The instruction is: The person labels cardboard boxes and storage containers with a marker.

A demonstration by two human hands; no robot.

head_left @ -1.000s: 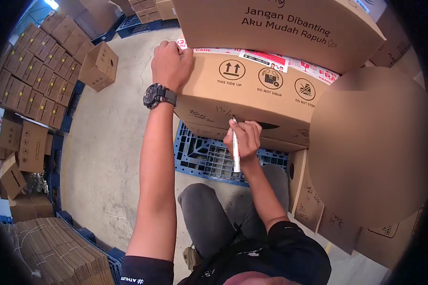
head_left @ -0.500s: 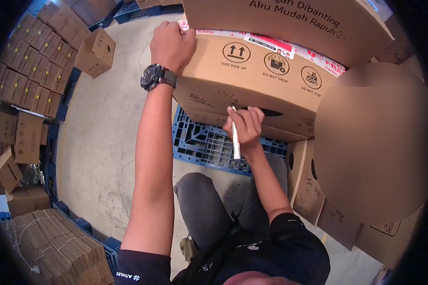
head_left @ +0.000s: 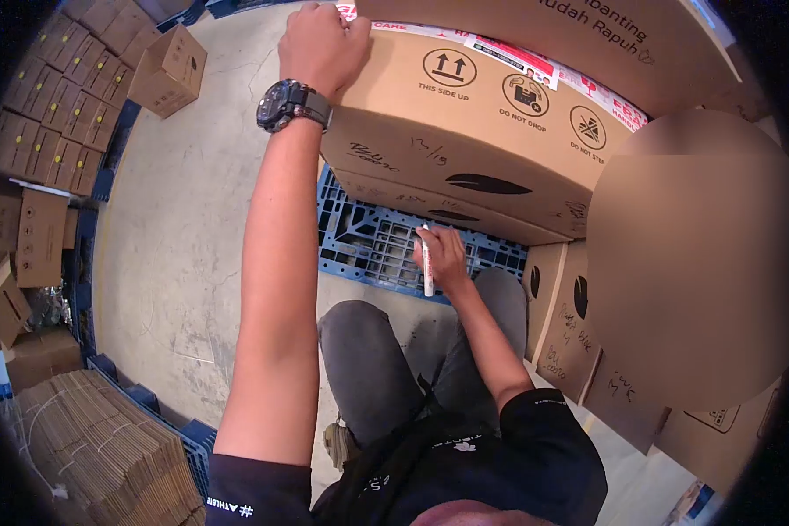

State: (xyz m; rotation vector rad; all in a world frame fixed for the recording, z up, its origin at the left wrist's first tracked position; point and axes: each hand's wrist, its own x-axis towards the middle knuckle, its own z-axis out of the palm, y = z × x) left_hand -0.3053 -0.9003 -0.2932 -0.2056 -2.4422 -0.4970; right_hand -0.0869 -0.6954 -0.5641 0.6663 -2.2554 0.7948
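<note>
My left hand (head_left: 324, 51) is at the top left corner of a taped cardboard box (head_left: 368, 101), its fingers curled over the edge. Printed handling symbols cover the box's upper face, and handwriting in black shows on the side toward me, including what looks like "13/19" (head_left: 430, 151). Lower down, my right hand (head_left: 449, 259) is closed around a white marker pen (head_left: 428, 273). The pen is apart from the box, over the blue plastic pallet (head_left: 359, 250). Another box (head_left: 500, 230) lies beneath the marked one.
Another carton (head_left: 579, 39) rises behind the taped box. More marked cartons (head_left: 565, 351) stand at the right, beside a blurred round area. To the left are stacked boxes (head_left: 53, 114), a lone open carton (head_left: 171, 74) and bundled flat cardboard (head_left: 105, 447) on a pallet.
My right hand has drawn down and away from the box's side with the marker pen, uncovering the writing and the black oval. My left hand stays at the corner; the view has shifted slightly.
</note>
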